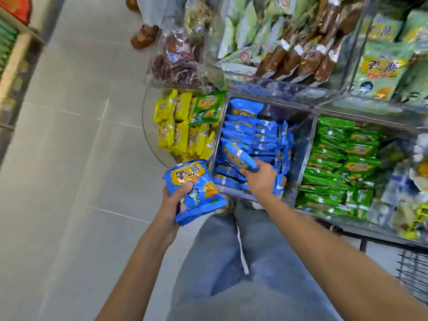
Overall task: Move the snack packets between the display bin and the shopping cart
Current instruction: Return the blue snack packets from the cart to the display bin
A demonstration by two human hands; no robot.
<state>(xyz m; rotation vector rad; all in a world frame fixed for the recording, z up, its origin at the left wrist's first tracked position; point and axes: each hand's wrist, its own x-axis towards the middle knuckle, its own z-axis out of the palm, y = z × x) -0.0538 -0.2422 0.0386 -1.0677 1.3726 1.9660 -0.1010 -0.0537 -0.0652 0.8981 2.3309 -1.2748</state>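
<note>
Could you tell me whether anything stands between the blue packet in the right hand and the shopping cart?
The right hand grips the blue packet inside the blue bin, so the bin's clear walls and the neighbouring green packets lie toward the cart; lifted above them, nothing visible blocks it.

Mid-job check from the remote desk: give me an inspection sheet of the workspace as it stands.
Surface: clear-walled display bin; grey tiled floor.
Job's things: blue packets fill the bin's middle compartment; held stack of blue packets; single blue packet; wire basket at lower right, probably the cart.
Clutter: stray green packet lies on the yellow packets.
Grippers: left hand grips the held stack; right hand fingers grip the single blue packet above the bin.
Cables: nothing seen.
Surroundings: green-packet compartment to the right; upper bins of brown and pale packets; another person's sandalled feet.
</note>
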